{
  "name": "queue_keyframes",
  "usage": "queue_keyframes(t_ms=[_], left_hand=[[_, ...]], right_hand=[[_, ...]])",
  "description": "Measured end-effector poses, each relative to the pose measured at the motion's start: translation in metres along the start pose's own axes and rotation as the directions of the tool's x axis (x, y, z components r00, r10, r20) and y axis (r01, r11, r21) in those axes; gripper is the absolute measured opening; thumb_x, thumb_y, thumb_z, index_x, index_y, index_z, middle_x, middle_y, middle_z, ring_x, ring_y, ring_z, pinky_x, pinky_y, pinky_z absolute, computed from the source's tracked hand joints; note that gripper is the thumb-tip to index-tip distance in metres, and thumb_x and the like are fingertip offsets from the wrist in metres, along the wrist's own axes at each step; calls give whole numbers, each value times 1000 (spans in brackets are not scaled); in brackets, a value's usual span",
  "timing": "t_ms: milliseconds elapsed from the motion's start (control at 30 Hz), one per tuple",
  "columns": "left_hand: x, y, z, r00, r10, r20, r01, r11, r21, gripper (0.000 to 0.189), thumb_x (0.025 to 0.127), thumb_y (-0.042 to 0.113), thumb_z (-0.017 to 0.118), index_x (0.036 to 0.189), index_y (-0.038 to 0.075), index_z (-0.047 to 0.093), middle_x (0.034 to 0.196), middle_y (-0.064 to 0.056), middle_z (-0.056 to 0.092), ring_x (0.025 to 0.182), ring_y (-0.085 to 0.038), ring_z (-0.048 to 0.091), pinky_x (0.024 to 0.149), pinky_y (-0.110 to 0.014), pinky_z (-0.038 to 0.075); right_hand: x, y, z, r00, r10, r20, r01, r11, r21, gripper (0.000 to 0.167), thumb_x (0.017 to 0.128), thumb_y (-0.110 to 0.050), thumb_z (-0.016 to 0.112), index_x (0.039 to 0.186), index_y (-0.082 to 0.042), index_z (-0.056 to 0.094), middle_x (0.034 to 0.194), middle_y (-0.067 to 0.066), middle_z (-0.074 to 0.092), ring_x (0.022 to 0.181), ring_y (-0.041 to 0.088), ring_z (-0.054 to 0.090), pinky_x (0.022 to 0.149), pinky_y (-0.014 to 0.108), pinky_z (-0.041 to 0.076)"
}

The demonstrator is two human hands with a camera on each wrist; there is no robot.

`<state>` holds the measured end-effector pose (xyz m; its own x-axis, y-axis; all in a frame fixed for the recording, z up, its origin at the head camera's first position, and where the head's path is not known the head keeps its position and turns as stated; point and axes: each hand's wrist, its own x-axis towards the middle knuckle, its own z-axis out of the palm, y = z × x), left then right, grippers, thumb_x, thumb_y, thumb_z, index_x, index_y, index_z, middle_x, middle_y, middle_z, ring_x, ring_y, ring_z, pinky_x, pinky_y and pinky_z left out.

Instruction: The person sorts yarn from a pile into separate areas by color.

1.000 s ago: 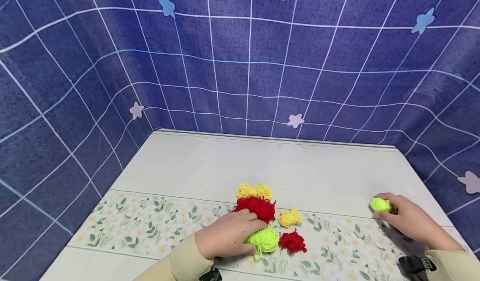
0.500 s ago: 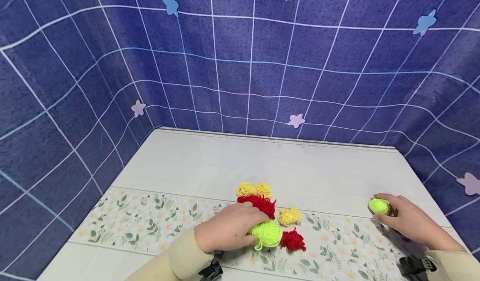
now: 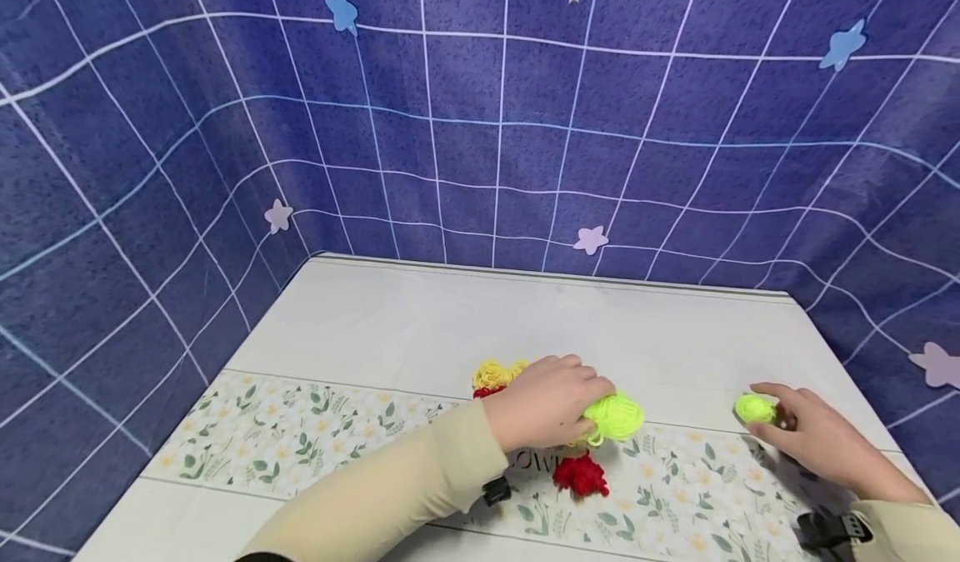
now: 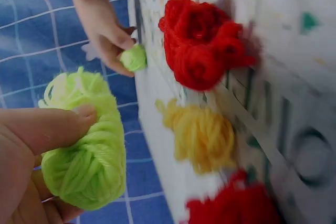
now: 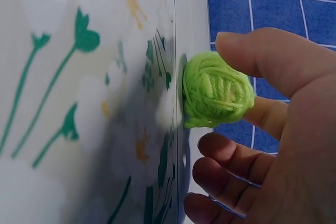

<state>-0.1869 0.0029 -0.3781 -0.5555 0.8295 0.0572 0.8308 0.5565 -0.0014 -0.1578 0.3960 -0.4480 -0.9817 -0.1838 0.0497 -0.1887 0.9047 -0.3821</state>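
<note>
My left hand [image 3: 551,403] grips a lime-green skein of yarn [image 3: 615,416], raised above the table in the left wrist view with the thumb across its side. At the right, my right hand [image 3: 817,441] holds a smaller lime-green ball of yarn [image 3: 755,408] between thumb and forefinger, low at the table surface. Its other fingers curl loosely below the ball in the right wrist view. A small red yarn bundle [image 3: 581,474] lies just in front of the left hand. The small yellow bundle [image 4: 202,135] is mostly hidden by that hand in the head view.
Behind the left hand lie a larger yellow skein [image 3: 495,374] and a larger red bundle [image 4: 233,205], both partly covered in the head view. The white table [image 3: 405,312] has a floral strip. A blue curtain [image 3: 465,153] closes off the back and sides.
My left hand has lifted the lime-green skein from beside the small red bundle and carried it right and toward the back. The right hand and its ball have shifted slightly left.
</note>
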Motion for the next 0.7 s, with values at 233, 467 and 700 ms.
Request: queue_keyframes(t_ms=[233,467,700], left_hand=[[61,18,12,997,-26,75,31,997,-64,42,93,36,72,134,29,61,109,18,62,90,-3,49,77,-20,41],[116,38,36,990,-97,103,102,994,-47,43,93,40,71,135,34,60,115,18,61,94,-3,49,80,-22,43],[147,52,54,986,-151,70,152,988,-20,43,95,42,68,136,36,59,123,17,63,102,-6,54,82,-25,47]], right_hand=[[-2,3,2,1000,-16,-21,17,1000,26,59,93,-25,75,139,3,52,86,2,46,75,11,38,60,29,33],[1,3,2,1000,1,1,-1,1000,26,62,91,-23,76,140,4,51,86,4,46,75,14,39,59,29,34],[4,1,1,1000,9,6,-9,1000,20,62,91,-22,75,142,4,50,83,4,44,73,15,38,58,29,32]])
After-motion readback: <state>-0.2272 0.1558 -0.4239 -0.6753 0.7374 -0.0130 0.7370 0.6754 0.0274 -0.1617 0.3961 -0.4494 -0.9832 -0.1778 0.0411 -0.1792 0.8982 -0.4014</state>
